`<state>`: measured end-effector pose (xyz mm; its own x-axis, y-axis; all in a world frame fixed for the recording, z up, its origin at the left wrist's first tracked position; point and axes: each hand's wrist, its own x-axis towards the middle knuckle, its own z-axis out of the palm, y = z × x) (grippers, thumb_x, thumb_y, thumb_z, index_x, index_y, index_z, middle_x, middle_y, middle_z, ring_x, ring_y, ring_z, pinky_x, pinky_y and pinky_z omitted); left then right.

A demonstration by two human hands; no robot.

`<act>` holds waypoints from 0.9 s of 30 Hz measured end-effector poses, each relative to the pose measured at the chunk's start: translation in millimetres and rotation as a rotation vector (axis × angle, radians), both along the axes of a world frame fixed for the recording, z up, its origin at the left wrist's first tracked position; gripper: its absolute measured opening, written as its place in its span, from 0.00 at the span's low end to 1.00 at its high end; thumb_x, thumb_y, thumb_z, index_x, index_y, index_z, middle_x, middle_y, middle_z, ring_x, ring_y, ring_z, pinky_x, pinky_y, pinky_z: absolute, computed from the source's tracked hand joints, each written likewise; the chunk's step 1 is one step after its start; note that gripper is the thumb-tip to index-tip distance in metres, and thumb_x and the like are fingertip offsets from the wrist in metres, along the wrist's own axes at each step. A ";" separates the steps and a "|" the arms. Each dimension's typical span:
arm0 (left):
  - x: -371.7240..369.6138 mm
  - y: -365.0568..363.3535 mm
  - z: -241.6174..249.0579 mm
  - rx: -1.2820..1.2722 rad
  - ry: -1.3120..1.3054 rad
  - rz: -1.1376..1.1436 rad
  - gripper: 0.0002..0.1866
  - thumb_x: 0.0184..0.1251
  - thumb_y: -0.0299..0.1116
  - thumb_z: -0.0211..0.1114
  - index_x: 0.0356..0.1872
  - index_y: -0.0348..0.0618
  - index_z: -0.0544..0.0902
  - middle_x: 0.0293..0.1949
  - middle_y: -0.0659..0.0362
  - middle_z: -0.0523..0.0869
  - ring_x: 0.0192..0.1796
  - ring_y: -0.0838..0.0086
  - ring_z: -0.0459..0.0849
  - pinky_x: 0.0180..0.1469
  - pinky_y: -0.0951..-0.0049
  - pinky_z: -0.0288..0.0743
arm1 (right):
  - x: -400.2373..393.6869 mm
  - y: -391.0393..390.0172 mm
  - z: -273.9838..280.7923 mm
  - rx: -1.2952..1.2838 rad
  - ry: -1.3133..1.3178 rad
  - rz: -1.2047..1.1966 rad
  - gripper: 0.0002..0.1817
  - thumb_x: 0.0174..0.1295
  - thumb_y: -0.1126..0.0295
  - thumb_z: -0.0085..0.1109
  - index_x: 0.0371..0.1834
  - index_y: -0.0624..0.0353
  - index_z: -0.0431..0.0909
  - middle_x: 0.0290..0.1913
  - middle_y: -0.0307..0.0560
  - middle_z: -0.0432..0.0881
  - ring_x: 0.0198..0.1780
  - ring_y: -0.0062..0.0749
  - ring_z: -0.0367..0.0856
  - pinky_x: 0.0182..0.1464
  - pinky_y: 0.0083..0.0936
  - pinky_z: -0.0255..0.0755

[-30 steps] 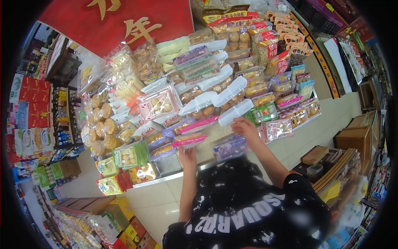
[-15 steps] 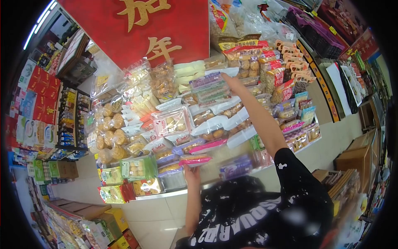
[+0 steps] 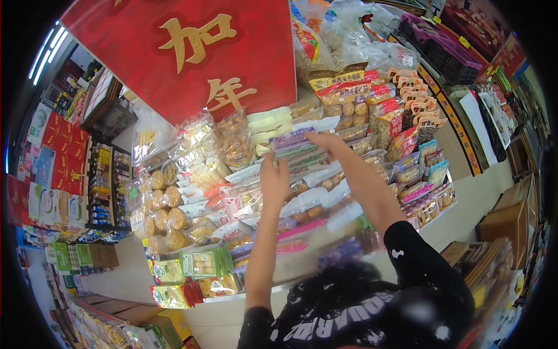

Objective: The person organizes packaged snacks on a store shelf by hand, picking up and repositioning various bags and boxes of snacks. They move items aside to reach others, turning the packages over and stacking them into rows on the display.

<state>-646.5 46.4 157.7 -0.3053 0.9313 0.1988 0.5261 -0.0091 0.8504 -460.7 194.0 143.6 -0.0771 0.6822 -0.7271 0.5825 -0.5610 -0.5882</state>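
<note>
Both my arms reach up to a stack of clear packs with purple labels [image 3: 295,142] near the top of a snack display. My left hand [image 3: 274,177] grips the stack's left end. At its right end, my right hand [image 3: 325,141] rests on the top pack with fingers around its edge. Below them lie white-flapped bags of buns [image 3: 317,200] and pink-edged packs [image 3: 296,230].
A red sign with gold characters [image 3: 192,52] stands behind the display. Bags of round pastries [image 3: 165,203] hang at left, orange-labelled snack bags [image 3: 383,110] at right. Green packs [image 3: 203,262] sit at the display's front edge. Shelves line the left aisle; wooden crates [image 3: 505,221] stand right.
My left hand has let go of the pink-edged pack low on the display and risen to the purple-labelled stack. My right hand stays at that stack. The camera has tilted upward.
</note>
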 end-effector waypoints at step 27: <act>-10.2 75.7 -26.8 -0.219 -0.561 -0.108 0.37 0.65 0.34 0.65 0.71 0.30 0.61 0.67 0.39 0.68 0.69 0.57 0.69 0.62 0.62 0.72 | 3.1 -38.9 2.1 0.364 0.491 -0.208 0.41 0.63 0.48 0.60 0.72 0.64 0.63 0.65 0.59 0.75 0.68 0.43 0.71 0.67 0.33 0.64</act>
<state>-656.7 122.1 131.0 -0.2095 0.9639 -0.1643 0.0032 0.1687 0.9857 -457.6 155.1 145.7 -0.1817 0.9152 -0.3597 0.0981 -0.3471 -0.9327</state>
